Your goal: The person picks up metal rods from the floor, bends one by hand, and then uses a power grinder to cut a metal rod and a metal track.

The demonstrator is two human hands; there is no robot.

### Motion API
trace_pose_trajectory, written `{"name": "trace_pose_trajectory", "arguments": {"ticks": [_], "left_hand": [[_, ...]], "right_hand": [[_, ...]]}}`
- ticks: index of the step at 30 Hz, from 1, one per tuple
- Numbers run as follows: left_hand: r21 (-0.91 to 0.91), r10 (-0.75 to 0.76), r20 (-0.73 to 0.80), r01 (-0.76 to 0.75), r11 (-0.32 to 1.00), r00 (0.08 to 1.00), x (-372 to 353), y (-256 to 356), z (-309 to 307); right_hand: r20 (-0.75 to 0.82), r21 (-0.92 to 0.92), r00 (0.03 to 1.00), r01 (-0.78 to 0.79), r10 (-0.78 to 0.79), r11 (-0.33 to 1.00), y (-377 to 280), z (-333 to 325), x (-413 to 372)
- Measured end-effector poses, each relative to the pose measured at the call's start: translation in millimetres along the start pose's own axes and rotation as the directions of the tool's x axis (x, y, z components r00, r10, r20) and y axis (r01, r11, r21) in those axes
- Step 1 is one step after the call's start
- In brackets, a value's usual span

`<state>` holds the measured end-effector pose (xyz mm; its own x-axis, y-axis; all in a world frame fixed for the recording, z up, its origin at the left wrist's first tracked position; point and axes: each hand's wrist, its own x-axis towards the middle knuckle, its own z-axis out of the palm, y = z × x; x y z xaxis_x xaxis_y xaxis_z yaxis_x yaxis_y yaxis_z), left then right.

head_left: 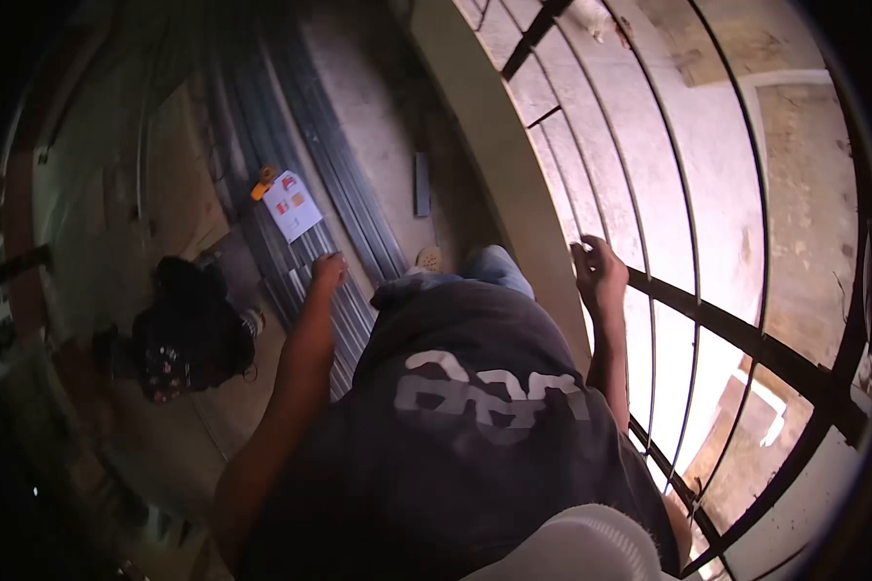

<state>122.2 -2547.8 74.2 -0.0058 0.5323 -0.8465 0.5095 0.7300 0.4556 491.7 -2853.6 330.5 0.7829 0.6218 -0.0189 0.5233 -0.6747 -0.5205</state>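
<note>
My left hand (329,271) hangs low over long grey metal profiles (358,194) on the floor, its fingers curled in, with nothing showing in them. Just beyond it, a white sheet with red printed pictures (292,206) lies on the profiles, and a small orange object (264,182) sits at its corner. On the other side, my right hand (603,274) is raised beside the window bars (683,194), fingers bent and pinched together near a thin bar. I cannot tell what, if anything, is between those fingertips.
A black bag (189,334) rests on the floor at left. Near my feet lies a short dark metal piece (421,184). A brown flat board (184,174) is left of the profiles. The window ledge (484,126) and a thick dark crossbar (727,324) run along my right.
</note>
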Motion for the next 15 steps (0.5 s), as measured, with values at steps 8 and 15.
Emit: {"name": "trace_pose_trajectory", "arguments": {"ticks": [8,15], "left_hand": [[-0.123,-0.052,-0.011,0.050,0.991,0.999,-10.4,-11.0,-4.5],[0.305,0.569,0.255,-0.623,0.720,0.782,10.7,-32.0,-6.4]], "right_hand": [[0.439,-0.082,0.890,0.174,-0.121,0.981,-19.9,120.0,158.2],[0.611,0.045,0.773,0.178,-0.167,0.983,-19.1,243.6,278.1]]}}
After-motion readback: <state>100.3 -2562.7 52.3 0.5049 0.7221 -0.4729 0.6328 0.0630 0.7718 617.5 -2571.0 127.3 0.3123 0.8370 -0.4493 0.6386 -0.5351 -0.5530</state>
